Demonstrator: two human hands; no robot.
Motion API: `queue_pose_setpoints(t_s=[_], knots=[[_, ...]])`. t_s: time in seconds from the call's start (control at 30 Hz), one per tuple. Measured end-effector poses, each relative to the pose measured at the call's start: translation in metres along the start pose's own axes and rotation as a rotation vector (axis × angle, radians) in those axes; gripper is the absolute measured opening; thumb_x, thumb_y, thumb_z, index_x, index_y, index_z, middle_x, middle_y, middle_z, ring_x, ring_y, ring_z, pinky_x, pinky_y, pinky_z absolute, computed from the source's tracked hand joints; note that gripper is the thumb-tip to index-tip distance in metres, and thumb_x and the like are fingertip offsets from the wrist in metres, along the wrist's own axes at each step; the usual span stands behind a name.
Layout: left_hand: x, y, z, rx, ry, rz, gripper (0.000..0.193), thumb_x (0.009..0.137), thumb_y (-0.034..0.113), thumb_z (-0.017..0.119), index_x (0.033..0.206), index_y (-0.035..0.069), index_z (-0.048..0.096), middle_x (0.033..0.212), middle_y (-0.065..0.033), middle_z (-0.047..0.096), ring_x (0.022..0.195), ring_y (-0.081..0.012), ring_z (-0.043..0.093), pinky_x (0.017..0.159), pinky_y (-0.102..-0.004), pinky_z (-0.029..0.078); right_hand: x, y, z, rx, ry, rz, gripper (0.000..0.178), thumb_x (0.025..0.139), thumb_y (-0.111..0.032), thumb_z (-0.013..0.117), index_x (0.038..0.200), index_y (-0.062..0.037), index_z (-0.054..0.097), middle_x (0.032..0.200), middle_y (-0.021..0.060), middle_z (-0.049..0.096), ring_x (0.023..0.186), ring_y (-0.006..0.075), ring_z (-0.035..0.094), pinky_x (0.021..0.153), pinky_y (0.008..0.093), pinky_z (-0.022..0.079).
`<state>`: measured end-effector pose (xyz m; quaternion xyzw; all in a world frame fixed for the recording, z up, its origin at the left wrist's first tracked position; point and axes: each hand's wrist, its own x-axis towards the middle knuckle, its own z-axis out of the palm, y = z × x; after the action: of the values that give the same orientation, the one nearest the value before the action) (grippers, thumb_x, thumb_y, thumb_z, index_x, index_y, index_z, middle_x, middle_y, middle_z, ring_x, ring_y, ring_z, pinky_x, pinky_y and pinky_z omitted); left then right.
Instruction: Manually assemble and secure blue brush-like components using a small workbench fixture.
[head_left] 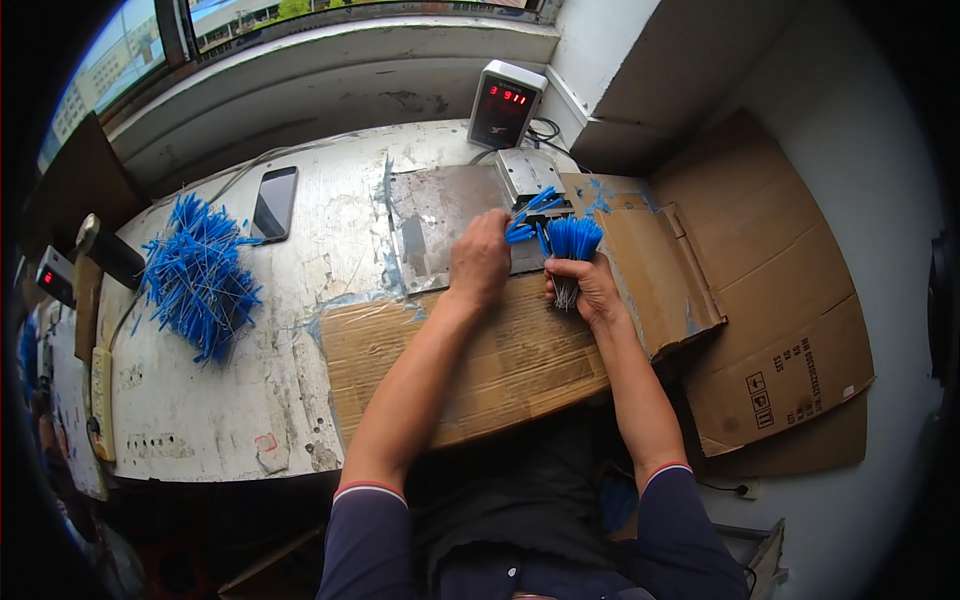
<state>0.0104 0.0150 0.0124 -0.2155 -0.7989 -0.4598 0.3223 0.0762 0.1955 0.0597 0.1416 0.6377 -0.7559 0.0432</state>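
My right hand is closed around a thick upright bundle of blue-sleeved wires, blue ends up and thin bare silvery ends hanging below the fist. Just left of it, my left hand has its fingers pinched on a few more blue-sleeved pieces. Beyond the fingertips, other blue pieces lie against a small metal block fixture. Both hands are over the front of a worn steel plate. My left fingertips are partly hidden by the hand itself.
A large loose heap of blue-sleeved wires lies on the white table at left, near a phone. A counter with red digits stands behind the fixture. Cardboard covers the front edge, and a cardboard box stands at right.
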Motion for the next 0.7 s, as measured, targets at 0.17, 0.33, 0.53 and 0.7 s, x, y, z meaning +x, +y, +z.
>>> queue_pose_setpoints(t_s=[0.17, 0.33, 0.53, 0.7], knots=[[-0.002, -0.004, -0.002, -0.098, -0.149, -0.045, 0.020, 0.087, 0.005, 0.063, 0.106, 0.008, 0.059, 0.087, -0.0156, 0.066, 0.085, -0.0376, 0.066, 0.073, -0.0476, 0.052, -0.005, 0.005, 0.007, 0.029, -0.027, -0.040, 0.018, 0.080, -0.003, 0.077, 0.093, 0.0018, 0.066, 0.075, 0.0101, 0.068, 0.058, 0.0182, 0.067, 0.049, 0.0311, 0.056], [-0.004, -0.003, -0.001, -0.099, -0.170, -0.021, 0.022, 0.086, 0.004, 0.064, 0.107, 0.009, 0.059, 0.090, -0.0176, 0.067, 0.085, -0.0398, 0.067, 0.071, -0.0491, 0.053, -0.004, 0.015, 0.004, 0.045, 0.031, -0.138, 0.019, 0.079, -0.002, 0.078, 0.094, 0.0009, 0.067, 0.075, 0.0088, 0.068, 0.057, 0.0163, 0.065, 0.050, 0.0287, 0.055], [-0.002, -0.010, 0.009, -0.079, 0.041, -0.222, 0.020, 0.095, 0.003, 0.056, 0.114, 0.008, 0.055, 0.083, -0.0095, 0.072, 0.071, -0.0348, 0.071, 0.063, -0.0460, 0.054, 0.015, 0.021, -0.003, -0.042, 0.191, -0.246, 0.009, 0.082, -0.004, 0.076, 0.086, 0.0007, 0.069, 0.074, 0.0077, 0.068, 0.057, 0.0140, 0.064, 0.050, 0.0277, 0.054], [-0.003, -0.014, 0.010, -0.005, 0.079, -0.209, 0.019, 0.096, 0.006, 0.058, 0.115, 0.008, 0.057, 0.089, -0.0089, 0.072, 0.082, -0.0317, 0.071, 0.072, -0.0439, 0.054, 0.023, 0.021, 0.006, -0.033, 0.264, -0.232, 0.007, 0.080, 0.000, 0.075, 0.083, 0.0021, 0.068, 0.073, 0.0084, 0.068, 0.056, 0.0140, 0.064, 0.048, 0.0284, 0.055]])
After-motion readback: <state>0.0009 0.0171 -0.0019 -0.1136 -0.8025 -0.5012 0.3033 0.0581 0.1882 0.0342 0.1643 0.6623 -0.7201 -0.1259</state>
